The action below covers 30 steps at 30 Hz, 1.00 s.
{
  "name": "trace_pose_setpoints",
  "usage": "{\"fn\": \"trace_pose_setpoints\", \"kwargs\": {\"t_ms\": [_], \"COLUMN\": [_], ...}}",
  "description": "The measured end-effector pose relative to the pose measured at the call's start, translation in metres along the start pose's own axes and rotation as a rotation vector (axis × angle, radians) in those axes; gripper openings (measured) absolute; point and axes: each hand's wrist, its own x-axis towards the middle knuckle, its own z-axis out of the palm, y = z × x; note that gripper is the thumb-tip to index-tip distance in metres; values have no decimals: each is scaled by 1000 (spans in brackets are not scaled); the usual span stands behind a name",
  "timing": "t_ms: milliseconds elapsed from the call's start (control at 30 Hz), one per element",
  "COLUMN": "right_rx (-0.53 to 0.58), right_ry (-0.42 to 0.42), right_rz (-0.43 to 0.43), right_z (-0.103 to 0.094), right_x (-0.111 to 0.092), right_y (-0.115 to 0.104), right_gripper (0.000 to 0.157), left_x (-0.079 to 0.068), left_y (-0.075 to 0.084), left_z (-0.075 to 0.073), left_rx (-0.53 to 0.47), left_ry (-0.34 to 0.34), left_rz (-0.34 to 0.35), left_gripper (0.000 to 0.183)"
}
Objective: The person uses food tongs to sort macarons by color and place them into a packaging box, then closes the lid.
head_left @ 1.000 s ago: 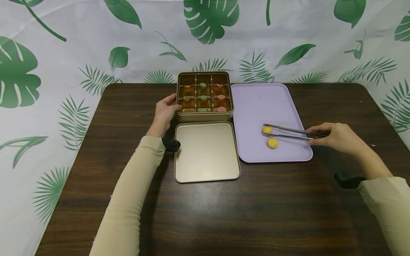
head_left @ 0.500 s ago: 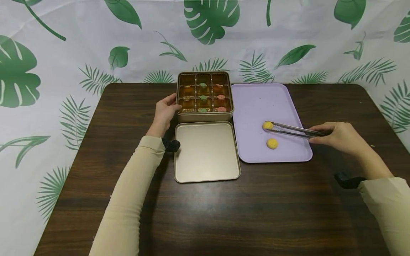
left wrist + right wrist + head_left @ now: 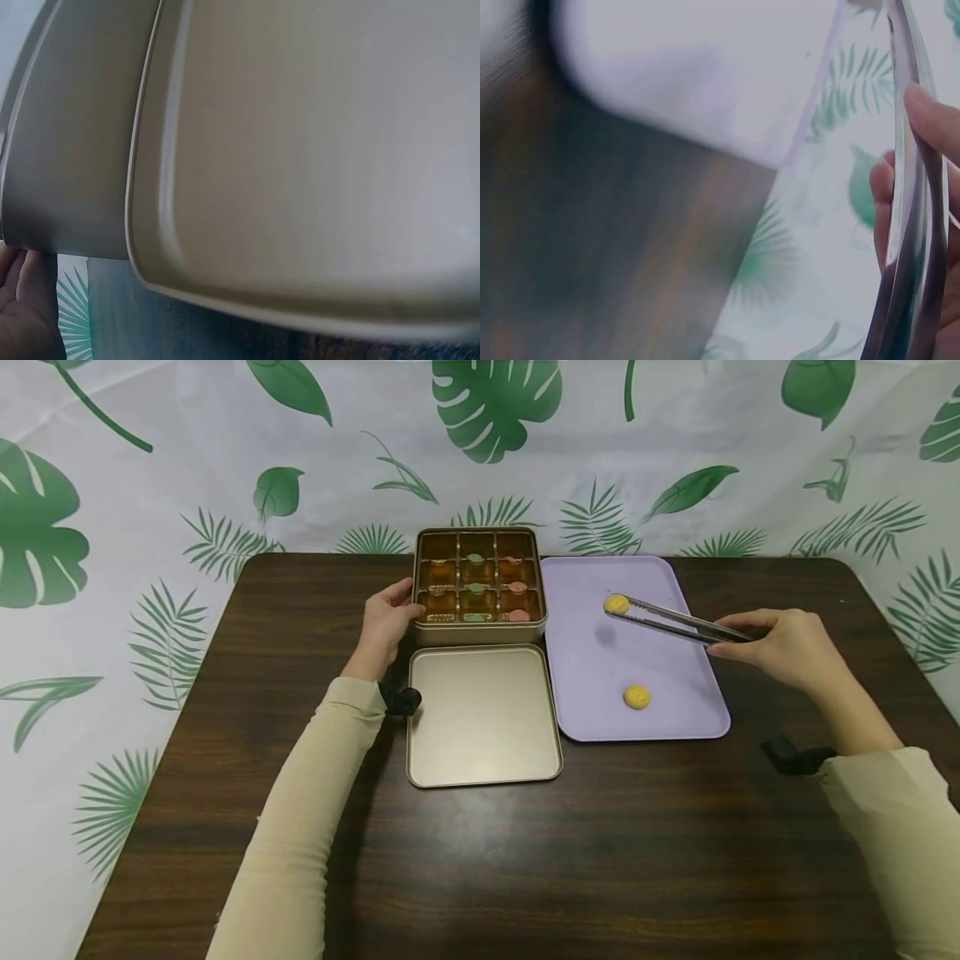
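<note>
My right hand (image 3: pixel 780 643) grips metal tongs (image 3: pixel 675 620), whose tips pinch a round yellow cookie (image 3: pixel 617 604) above the lilac tray (image 3: pixel 585 693); a shadow shows below it. Another yellow cookie (image 3: pixel 637 697) lies on that tray. Part of the tongs (image 3: pixel 911 210) between thumb and fingers fills the right side of the right wrist view. At the back stands a gold tin box (image 3: pixel 480 635) with a divided insert, held at its left side by my left hand (image 3: pixel 386 622). Green cookies (image 3: pixel 476 588) sit in its middle column, pink cookies (image 3: pixel 518 587) in the right one.
A flat gold lid (image 3: pixel 483 718) lies in front of the tin, its right edge close to the tray. All stand on a dark wooden table (image 3: pixel 525 860). A leaf-patterned white cloth (image 3: pixel 360 435) hangs behind the far edge.
The tongs have closed on one yellow cookie and raised it off the tray, moving toward the back. The other cookie, the tin and my left hand have stayed in place.
</note>
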Motion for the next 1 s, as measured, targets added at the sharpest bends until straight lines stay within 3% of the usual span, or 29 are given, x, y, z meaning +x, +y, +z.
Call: {"fn": "trace_pose_setpoints", "kwargs": {"t_ms": [267,600,1000], "right_rx": [60,143,163], "right_ry": [-1,-4,-24], "right_rz": [-7,-58,-121], "right_z": [12,43,74], "right_x": [26,56,75], "right_y": [-46,-108,-151], "right_gripper": [52,45,43], "left_x": [-1,1,1], "left_y": [1,-2,-2], "left_z": [1,1,1], "left_rx": [-3,2,-1], "left_ry": [-1,-1,0], "left_rz": [1,-5,-7], "left_gripper": [56,57,56]}}
